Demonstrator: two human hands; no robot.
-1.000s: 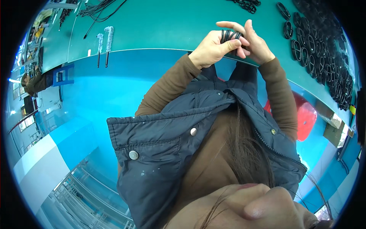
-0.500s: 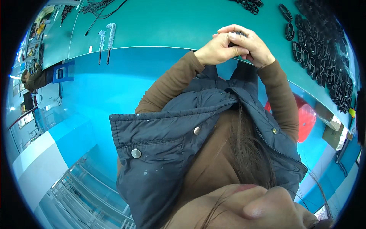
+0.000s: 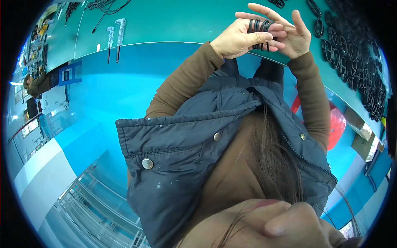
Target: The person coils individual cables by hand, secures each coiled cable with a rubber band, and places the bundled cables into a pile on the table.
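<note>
Over the near edge of the green table [image 3: 173,25], my left hand [image 3: 237,41] holds a black cable [image 3: 260,25]. Its several loops go round the fingers, and the thumb presses against them. Right beside it is my right hand [image 3: 301,38], open, with the thumb and index finger spread wide. Its other fingertips lie close to the loops; whether they touch the cable I cannot tell.
Many coiled black cables [image 3: 343,66] cover the table's right side. Loose black cables [image 3: 108,7] lie at the far left. Two plastic-wrapped rods [image 3: 120,35] overhang the near edge. A red stool [image 3: 337,128] stands at right; a person [image 3: 38,84] is far left by a blue stool [image 3: 69,75].
Both hands have moved up and slightly right. My right hand has let go of its clasp and opened, so the cable loops around my left fingers now show.
</note>
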